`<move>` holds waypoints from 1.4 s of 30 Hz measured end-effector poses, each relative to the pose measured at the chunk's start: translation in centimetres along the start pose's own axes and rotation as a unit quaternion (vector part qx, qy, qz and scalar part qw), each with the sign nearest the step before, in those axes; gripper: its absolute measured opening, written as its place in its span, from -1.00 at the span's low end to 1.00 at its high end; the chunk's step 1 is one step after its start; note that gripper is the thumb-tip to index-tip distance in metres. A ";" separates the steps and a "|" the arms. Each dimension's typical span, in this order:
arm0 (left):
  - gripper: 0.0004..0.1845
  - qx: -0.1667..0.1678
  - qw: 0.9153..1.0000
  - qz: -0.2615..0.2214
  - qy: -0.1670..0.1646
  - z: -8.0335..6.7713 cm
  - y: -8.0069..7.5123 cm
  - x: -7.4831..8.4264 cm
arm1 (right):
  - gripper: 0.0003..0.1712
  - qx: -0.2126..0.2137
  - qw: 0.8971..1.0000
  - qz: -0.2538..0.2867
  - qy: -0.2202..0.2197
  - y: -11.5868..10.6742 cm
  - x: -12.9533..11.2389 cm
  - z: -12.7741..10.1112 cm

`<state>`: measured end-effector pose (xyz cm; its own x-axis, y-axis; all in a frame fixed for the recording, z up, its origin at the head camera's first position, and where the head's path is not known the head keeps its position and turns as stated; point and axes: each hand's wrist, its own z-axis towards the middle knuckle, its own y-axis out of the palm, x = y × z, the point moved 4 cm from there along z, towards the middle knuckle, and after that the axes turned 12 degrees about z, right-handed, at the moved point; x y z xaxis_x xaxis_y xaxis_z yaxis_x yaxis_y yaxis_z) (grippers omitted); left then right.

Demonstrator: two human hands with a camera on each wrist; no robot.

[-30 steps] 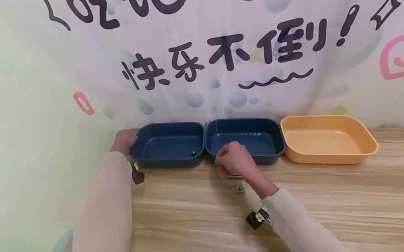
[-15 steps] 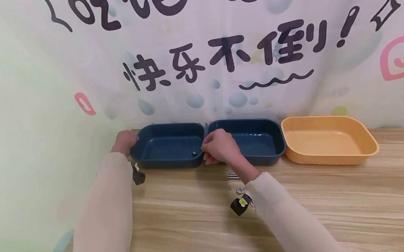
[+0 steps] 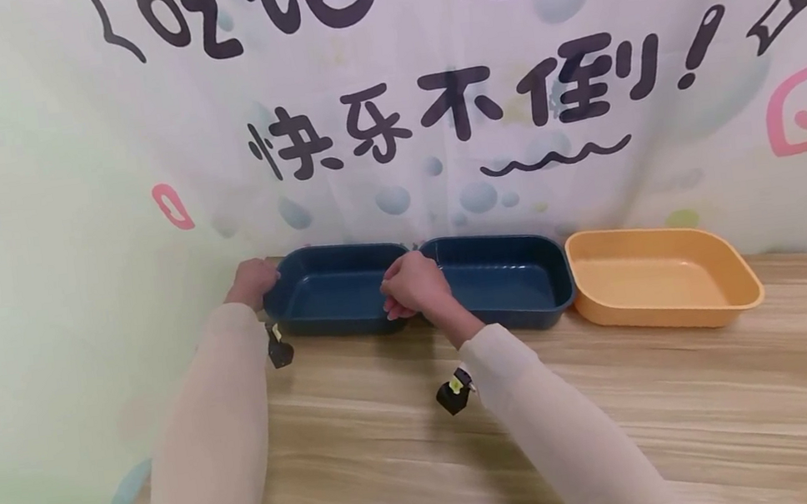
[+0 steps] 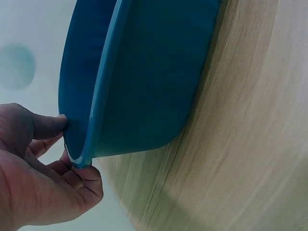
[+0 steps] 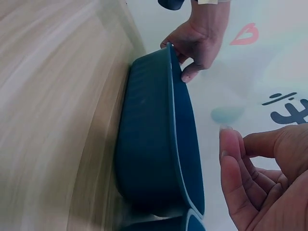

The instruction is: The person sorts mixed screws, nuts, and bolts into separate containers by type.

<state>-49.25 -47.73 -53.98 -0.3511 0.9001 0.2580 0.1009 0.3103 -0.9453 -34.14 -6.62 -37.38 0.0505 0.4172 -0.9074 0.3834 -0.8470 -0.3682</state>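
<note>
My left hand [image 3: 252, 283] grips the left end of a dark blue plastic tub [image 3: 333, 294]; in the left wrist view the thumb [image 4: 50, 126] lies inside the rim and the fingers outside. Over the right end of this tub hovers my right hand [image 3: 416, 282], thumb and fingertips pinched together. In the right wrist view that same hand [image 5: 274, 178] is beside the tub's opening, apart from the rim. A tiny pale piece seems to show at its fingertips, too small and blurred to name. The tub's right inner corner is hidden behind the hand.
A second dark blue tub [image 3: 501, 282] stands close against the first, and a yellow-orange tub [image 3: 667, 278] is at its right. All sit on the wood-grain table [image 3: 368, 458] before a printed cloth [image 3: 365, 181]. The right forearm covers part of the table.
My right hand has moved left from the middle tub to above the left tub, still pinching. A nut and small metal rods seen earlier are now behind the right arm. The left hand stays put.
</note>
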 end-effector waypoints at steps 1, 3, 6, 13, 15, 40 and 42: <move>-0.63 0.014 1.000 0.001 0.004 -0.5 -0.3 0.4 | -0.85 0.001 1.000 -0.001 -0.001 0.1 0.0 0.1; -0.64 -0.001 1.000 -0.006 -0.002 -3.9 -1.9 2.5 | -0.86 0.003 1.000 0.003 0.002 0.3 -0.1 0.3; -0.71 -0.008 0.998 -0.056 -0.026 -10.3 -4.7 6.3 | -0.86 0.004 1.000 0.008 0.008 0.5 -0.2 0.4; -0.77 0.006 0.993 -0.113 -0.031 -17.4 -7.3 10.5 | -0.82 0.011 1.000 0.019 0.016 0.4 -0.2 0.5; -0.77 0.004 0.993 -0.114 -0.031 -17.6 -7.4 10.7 | -0.80 0.011 1.000 0.021 0.014 0.4 -0.2 0.5; -0.55 0.022 0.999 0.028 0.028 -3.6 -1.3 2.2 | -0.76 -0.009 0.999 0.049 0.002 -0.2 0.5 -0.1; -0.54 0.016 0.999 0.033 0.036 -3.4 -1.2 1.8 | -0.78 -0.009 0.999 0.052 0.002 -0.3 0.7 -0.2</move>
<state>-46.79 -45.44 -51.71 -0.2761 0.9383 0.2083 0.0906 0.2411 -0.9663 -34.01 -6.00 -37.86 0.0949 0.3285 -0.9397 0.3929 -0.8797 -0.2678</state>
